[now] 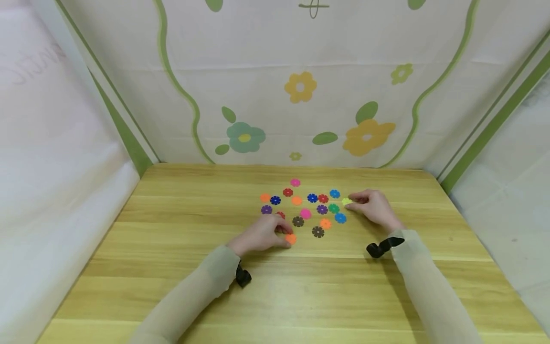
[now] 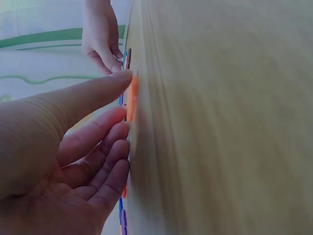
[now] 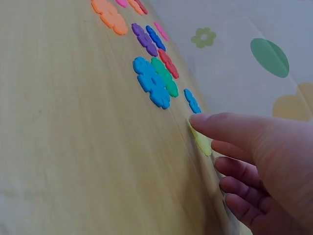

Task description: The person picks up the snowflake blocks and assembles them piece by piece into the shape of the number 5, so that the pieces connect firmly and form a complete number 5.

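Observation:
On the wooden table lie several flat, notched plastic discs in many colours, like interlocking building discs. My left hand (image 1: pixel 261 233), at the near side of the spread, pinches an orange disc (image 1: pixel 290 238) by its edges between thumb and index finger; the left wrist view shows this orange disc (image 2: pixel 131 103) edge-on, low at the tabletop. At the spread's right end, my right hand (image 1: pixel 374 208) pinches a yellow-green disc (image 1: pixel 346 201) between thumb and index finger. In the right wrist view the thumb covers part of this yellow disc (image 3: pixel 202 142), close beside a blue disc (image 3: pixel 192 101).
Between the hands are a brown disc (image 1: pixel 318 232), a pink disc (image 1: pixel 305 213), a green disc (image 1: pixel 333 209) and several others. A red disc (image 1: pixel 280 215) is partly hidden behind the left hand. A flower-printed cloth (image 1: pixel 266 105) rises at the table's (image 1: pixel 275 296) back edge.

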Demonstrator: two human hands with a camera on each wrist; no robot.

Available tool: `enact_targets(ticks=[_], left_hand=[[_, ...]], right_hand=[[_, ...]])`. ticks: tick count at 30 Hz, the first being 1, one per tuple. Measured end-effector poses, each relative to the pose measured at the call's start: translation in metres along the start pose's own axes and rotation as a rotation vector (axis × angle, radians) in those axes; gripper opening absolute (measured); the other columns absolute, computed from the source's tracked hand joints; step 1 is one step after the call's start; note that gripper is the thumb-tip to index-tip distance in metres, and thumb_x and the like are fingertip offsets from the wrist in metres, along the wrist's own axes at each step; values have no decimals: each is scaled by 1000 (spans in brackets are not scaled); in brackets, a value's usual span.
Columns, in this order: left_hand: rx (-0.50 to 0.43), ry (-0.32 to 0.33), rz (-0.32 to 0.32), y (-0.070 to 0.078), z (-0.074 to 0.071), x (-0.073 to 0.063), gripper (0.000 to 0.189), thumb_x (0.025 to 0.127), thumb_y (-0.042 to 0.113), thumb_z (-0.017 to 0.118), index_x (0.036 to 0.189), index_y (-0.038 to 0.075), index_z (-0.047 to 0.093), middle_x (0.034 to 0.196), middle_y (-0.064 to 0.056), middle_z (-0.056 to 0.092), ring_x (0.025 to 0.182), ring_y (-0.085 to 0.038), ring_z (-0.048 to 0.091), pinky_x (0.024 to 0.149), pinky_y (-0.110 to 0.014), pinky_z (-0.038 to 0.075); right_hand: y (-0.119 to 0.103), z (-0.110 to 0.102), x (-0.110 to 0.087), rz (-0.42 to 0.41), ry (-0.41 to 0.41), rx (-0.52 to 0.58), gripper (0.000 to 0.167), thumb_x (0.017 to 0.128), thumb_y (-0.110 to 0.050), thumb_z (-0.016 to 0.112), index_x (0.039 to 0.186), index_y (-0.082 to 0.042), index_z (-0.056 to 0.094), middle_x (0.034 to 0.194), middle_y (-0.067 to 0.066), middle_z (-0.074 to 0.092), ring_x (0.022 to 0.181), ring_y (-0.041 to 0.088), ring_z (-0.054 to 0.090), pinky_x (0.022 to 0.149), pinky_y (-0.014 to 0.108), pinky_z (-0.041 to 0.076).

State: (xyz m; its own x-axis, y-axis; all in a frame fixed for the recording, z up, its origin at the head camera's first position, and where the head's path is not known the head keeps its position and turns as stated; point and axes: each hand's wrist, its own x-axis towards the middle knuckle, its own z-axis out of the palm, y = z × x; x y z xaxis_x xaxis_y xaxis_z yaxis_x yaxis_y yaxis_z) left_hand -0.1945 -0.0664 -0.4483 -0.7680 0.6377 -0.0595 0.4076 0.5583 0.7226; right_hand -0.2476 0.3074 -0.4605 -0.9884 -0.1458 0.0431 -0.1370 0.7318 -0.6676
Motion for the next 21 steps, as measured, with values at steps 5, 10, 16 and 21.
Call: enact_targets(ticks=[5,10,16,21], left_hand=[[27,-17,19,1,1,2,26,86,19,86,108,11,76,102,8,67,96,-8,62,89,-26,52],[34,-19,26,1,1,3,25,86,19,86,105,12,71,97,8,64,91,-9,60,83,-25,52],[-84,20,34,-4,0,5,20,89,14,82,101,13,67,91,5,64,83,-11,61,76,-26,54],[-186,82,44,-8,-7,7,11,89,15,82,94,14,72,89,5,68,81,-14,64,75,-28,55]], right_hand=[[0,1,3,7,-12,-19,38,93,-27,78,122,-3,73,114,16,67,101,29,59,86,44,48],[-2,1,5,29,-20,-12,35,93,-24,79,118,-1,72,108,14,66,94,28,58,81,41,47],[-6,3,4,54,3,27,33,91,-22,80,112,-1,67,102,13,66,89,27,59,79,38,48],[-10,3,3,48,48,100,28,93,-22,78,111,-2,70,101,12,72,89,26,65,73,27,52]])
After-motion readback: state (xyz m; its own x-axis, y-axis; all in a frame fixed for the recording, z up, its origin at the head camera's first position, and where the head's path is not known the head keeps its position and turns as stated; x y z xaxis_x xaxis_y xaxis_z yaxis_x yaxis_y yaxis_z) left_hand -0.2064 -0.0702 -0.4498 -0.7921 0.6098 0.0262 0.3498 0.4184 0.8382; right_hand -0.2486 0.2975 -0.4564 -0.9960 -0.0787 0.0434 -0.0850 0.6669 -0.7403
